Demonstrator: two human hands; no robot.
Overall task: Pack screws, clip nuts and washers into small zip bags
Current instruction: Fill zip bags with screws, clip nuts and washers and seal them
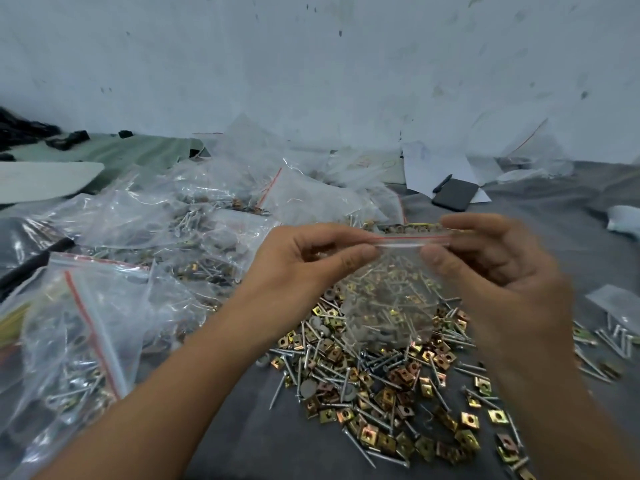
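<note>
Grip: left hand [311,258] and right hand [485,258] are pinching the zip bag [391,299] seal.
Done: filled bags [166,237] are piling left of the grip.
Left: loose hardware [381,386] is lying below it.

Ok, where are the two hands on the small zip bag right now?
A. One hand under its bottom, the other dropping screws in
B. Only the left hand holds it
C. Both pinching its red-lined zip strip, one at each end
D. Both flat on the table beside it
C: the left hand and right hand each pinch an end of the zip strip of the small zip bag, which hangs over the loose hardware pile.
</note>
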